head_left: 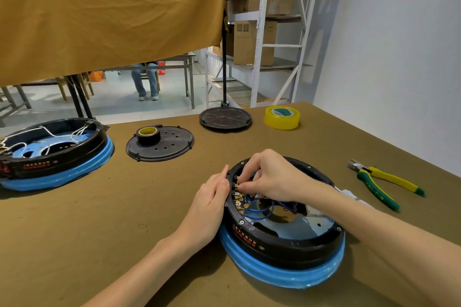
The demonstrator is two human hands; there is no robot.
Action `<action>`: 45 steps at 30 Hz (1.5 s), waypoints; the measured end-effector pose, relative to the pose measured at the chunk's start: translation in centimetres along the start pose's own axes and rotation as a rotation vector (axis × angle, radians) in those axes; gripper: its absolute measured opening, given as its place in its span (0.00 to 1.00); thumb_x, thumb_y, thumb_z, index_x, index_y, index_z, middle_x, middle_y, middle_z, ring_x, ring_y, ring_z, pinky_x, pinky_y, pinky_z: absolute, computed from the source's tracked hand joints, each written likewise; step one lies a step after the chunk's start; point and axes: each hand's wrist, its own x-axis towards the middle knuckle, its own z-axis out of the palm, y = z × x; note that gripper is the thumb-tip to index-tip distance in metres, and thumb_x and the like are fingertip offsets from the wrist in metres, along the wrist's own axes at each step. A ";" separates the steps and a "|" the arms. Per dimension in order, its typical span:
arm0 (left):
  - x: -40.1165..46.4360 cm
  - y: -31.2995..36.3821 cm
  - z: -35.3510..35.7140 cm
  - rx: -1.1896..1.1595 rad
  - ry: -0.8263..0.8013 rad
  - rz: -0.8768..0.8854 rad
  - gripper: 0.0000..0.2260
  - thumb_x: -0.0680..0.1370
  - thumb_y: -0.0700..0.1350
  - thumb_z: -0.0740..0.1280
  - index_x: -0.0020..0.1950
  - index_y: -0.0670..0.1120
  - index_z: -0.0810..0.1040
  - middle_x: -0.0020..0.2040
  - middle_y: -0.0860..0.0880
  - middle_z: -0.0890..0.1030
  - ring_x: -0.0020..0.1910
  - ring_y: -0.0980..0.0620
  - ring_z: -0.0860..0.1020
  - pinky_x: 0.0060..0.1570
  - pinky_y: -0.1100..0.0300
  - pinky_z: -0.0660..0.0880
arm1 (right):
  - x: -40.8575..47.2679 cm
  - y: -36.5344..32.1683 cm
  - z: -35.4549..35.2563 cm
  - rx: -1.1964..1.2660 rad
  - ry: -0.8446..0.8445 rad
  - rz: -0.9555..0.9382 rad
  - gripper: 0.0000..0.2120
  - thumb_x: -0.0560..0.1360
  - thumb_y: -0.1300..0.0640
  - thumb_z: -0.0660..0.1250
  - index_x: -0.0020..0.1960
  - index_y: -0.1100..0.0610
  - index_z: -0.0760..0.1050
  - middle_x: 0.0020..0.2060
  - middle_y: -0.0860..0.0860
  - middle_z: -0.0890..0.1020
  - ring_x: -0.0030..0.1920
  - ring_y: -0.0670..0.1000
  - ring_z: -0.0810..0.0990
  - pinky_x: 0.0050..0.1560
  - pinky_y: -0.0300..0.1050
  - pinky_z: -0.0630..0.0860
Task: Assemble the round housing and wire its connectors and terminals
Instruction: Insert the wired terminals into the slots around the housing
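Observation:
A round black housing (287,244) on a blue base ring lies open in front of me, right of centre. Brass terminals (239,200) line its left inner wall, with blue wires (259,209) looping from them. My left hand (212,197) presses flat against the housing's left outer rim. My right hand (269,177) reaches in from above, its fingertips pinched on a small brass connector at the terminal row. What lies under the right palm is hidden.
A second open housing (55,154) with white wires sits at far left. A black lid (172,144) carries a black tape roll (149,134). Another black lid (225,118), a yellow tape roll (282,117) and green-yellow pliers (384,183) lie beyond and to the right.

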 end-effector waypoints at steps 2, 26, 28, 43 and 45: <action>0.0 0.1 -0.2 0.005 -0.002 0.013 0.30 0.81 0.66 0.50 0.82 0.57 0.61 0.74 0.62 0.70 0.75 0.62 0.66 0.79 0.50 0.61 | 0.2 0.2 -0.6 0.026 -0.052 -0.006 0.02 0.75 0.57 0.77 0.46 0.55 0.87 0.44 0.52 0.87 0.35 0.48 0.84 0.40 0.43 0.83; 0.2 0.0 0.0 0.079 0.008 0.019 0.31 0.80 0.67 0.46 0.82 0.60 0.59 0.67 0.73 0.68 0.67 0.77 0.63 0.63 0.77 0.56 | 0.3 0.7 0.1 0.035 0.004 -0.059 0.02 0.75 0.59 0.77 0.44 0.57 0.86 0.48 0.52 0.84 0.34 0.51 0.85 0.41 0.50 0.85; 0.2 0.0 -0.1 0.075 0.007 0.019 0.31 0.80 0.67 0.46 0.82 0.60 0.59 0.65 0.75 0.67 0.67 0.77 0.63 0.68 0.75 0.58 | 0.2 0.3 -0.2 -0.011 -0.018 -0.051 0.01 0.75 0.58 0.76 0.44 0.54 0.86 0.49 0.52 0.85 0.34 0.48 0.85 0.41 0.46 0.85; -0.1 0.2 -0.1 -0.025 0.011 0.041 0.31 0.81 0.65 0.52 0.81 0.52 0.66 0.72 0.57 0.76 0.73 0.59 0.71 0.77 0.48 0.66 | -2.3 0.3 -0.1 -0.075 -0.001 -0.152 0.04 0.75 0.55 0.76 0.48 0.50 0.83 0.54 0.43 0.74 0.43 0.47 0.82 0.46 0.39 0.81; -0.1 0.2 -0.2 -0.026 0.013 0.044 0.31 0.81 0.65 0.52 0.81 0.52 0.66 0.73 0.57 0.75 0.73 0.60 0.70 0.77 0.49 0.66 | -2.2 0.4 -0.2 -0.141 -0.006 -0.176 0.02 0.75 0.52 0.76 0.47 0.49 0.85 0.53 0.41 0.75 0.44 0.46 0.81 0.48 0.39 0.80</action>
